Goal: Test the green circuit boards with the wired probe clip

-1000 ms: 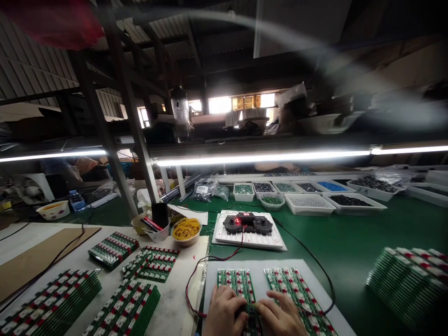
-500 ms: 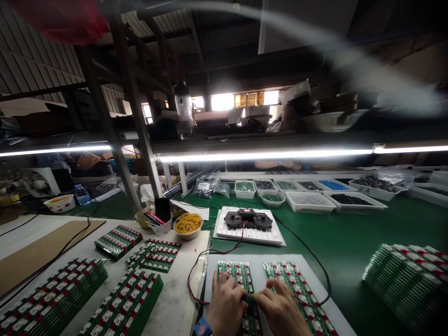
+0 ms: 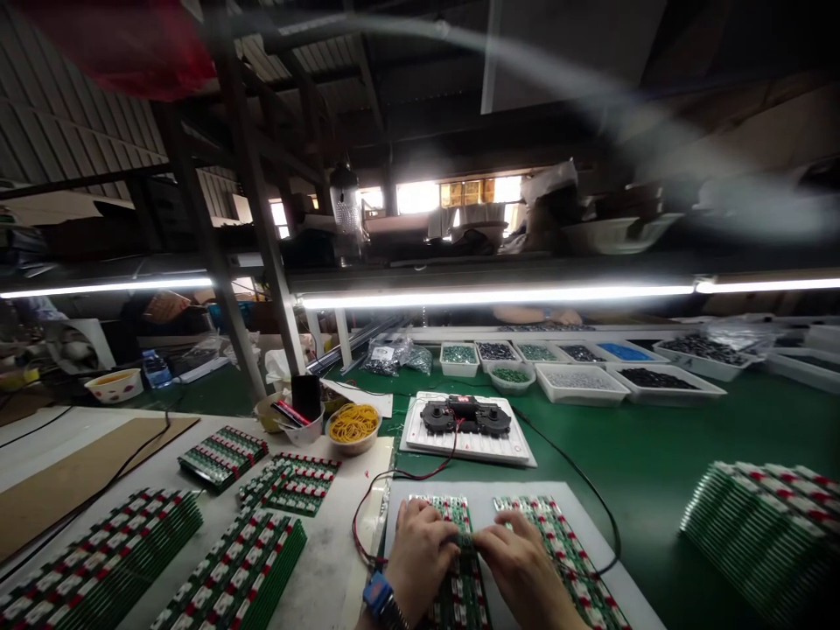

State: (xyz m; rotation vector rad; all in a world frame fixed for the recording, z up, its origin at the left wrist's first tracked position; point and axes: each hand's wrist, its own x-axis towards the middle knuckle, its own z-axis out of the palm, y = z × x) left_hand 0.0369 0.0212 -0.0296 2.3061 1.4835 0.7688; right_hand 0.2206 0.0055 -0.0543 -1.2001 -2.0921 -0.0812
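Note:
My left hand (image 3: 423, 549) lies over the left circuit board panel (image 3: 463, 586), with its fingers bent and closed at the tips. Opposite it, my right hand (image 3: 523, 564) pinches from the right. Between the two sets of fingertips a small dark green piece (image 3: 465, 540) shows just above the panel; the fingers cover most of it. A second circuit board panel (image 3: 581, 569), green with white and red parts, lies under and beside my right hand. Both panels rest on a white sheet (image 3: 482, 490). A watch with a blue case (image 3: 379, 591) is on my left wrist.
Stacked circuit boards stand left (image 3: 253, 551) and right (image 3: 748, 525). Behind the sheet, a black device (image 3: 465, 415) with cables sits on a white tray. Farther back are a bowl of yellow rubber bands (image 3: 353, 423) and part trays (image 3: 581, 385). A co-worker's arm (image 3: 535, 315) shows beyond.
Both hands have moved slightly away from me along the left panel, fingertips still together at the green piece. More of my left wrist and watch now shows.

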